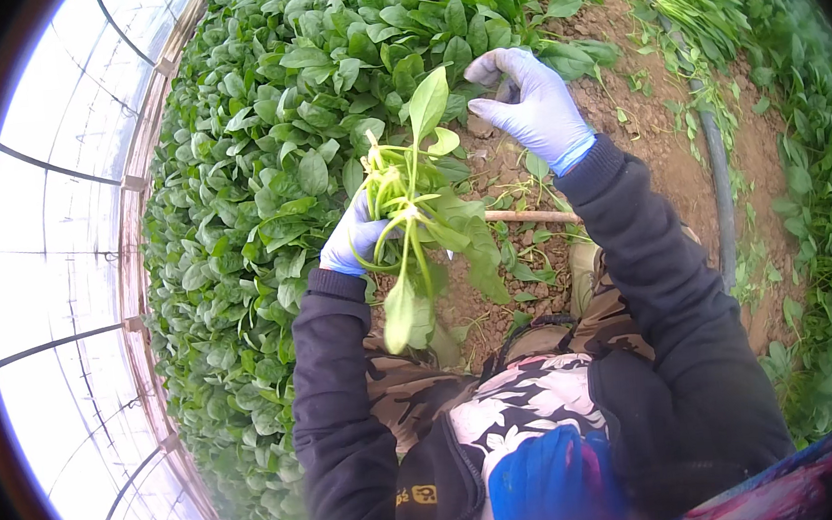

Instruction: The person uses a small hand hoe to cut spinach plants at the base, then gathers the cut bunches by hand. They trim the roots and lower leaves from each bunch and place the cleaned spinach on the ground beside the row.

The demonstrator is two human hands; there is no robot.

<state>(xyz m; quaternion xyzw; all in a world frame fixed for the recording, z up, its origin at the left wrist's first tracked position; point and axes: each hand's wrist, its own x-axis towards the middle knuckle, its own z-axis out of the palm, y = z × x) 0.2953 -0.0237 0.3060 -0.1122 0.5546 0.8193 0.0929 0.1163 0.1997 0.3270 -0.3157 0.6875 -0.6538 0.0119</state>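
Observation:
Gloved in pale blue, my left hand grips a bunch of spinach plants. The cut stem ends point up toward the camera, and broad leaves hang down and out at the sides. One leaf sticks up above the bunch. My right hand, in a like glove soiled at the fingertips, is raised to the right of the bunch and apart from it. Its thumb and fingers are curved with a gap between them, and nothing is in it. Beneath the hands, a wooden handle lies over the soil; its far end is hidden behind the leaves.
Dense spinach grows to the left, up to the greenhouse's plastic film wall. A dark hose runs along the bare soil at right. Beyond it lie a pile of harvested spinach and another planted bed.

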